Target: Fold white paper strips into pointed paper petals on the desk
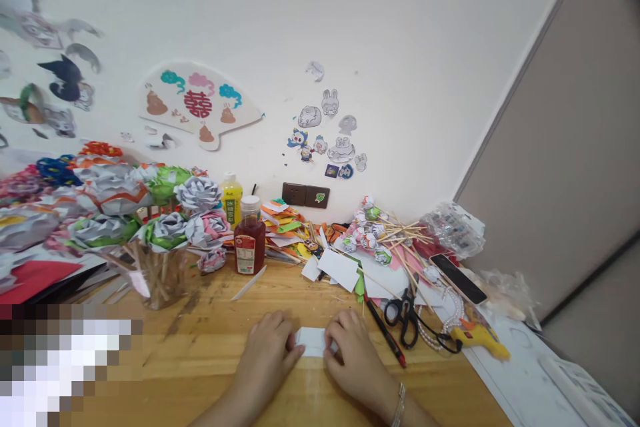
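Observation:
A small white piece of paper [312,341] lies on the wooden table between my two hands. My left hand [273,347] grips its left end, thumb along the near edge and fingers curled. On the other end, my right hand [353,347] pinches the paper with thumb and bent fingers; a bracelet circles that wrist. The undersides of the fingers are hidden. To the right of my right hand lie a dark pen with a red end [384,330] and black-handled scissors [406,317].
Paper flowers stand in a clear container [160,280] at the left. A red-brown bottle [250,240] and a yellow bottle [231,197] stand near the wall. Paper scraps [340,270] and sticks heap at the back. A phone [457,278] and a yellow glue gun [483,340] lie right.

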Motion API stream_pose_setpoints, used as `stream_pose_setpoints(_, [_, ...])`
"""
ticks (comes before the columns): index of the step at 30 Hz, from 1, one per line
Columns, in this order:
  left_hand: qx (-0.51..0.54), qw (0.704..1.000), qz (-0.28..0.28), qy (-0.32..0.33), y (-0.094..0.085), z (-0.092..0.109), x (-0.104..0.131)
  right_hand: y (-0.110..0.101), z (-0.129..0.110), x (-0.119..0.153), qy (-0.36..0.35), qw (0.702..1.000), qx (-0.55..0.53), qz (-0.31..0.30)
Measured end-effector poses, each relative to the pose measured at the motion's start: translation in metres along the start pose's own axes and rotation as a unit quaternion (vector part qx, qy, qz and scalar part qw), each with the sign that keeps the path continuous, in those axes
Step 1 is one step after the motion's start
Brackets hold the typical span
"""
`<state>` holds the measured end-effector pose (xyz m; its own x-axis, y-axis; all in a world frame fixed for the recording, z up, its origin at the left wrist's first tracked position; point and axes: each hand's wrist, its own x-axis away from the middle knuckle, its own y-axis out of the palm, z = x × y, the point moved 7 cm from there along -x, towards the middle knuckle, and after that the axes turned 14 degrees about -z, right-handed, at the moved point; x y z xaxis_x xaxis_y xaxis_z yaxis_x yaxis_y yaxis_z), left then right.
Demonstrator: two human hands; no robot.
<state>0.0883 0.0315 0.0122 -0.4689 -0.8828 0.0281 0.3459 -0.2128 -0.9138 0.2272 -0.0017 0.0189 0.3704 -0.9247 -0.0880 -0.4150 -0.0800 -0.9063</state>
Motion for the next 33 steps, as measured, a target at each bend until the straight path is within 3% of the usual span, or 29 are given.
stream_pose_setpoints(6, [0.009, 1.0, -0.003, 0.0, 0.001, -0.001, 0.0, 0.002, -0.029, 0.006, -0.134, 0.987, 0.089, 0.0])
stream_pose_setpoints(17, [0.028, 1.0, -0.01, 0.001, -0.001, -0.003, -0.001, -0.021, -0.015, 0.017, -0.134, 0.983, 0.109, -0.065])
stream_pose_setpoints(28, [0.0, 1.0, -0.005, -0.003, -0.009, -0.01, 0.005, -0.023, -0.003, 0.018, -0.125, 0.984, 0.067, -0.107])
stream_pose_setpoints(30, [-0.025, 0.999, 0.021, 0.03, -0.009, -0.003, 0.01, -0.021, 0.0, 0.018, -0.114, 0.986, 0.055, -0.11])
stream_pose_setpoints(33, [-0.077, 0.979, 0.06, 0.177, 0.003, 0.022, 0.023, -0.015, 0.002, 0.017, -0.102, 0.988, 0.042, -0.104])
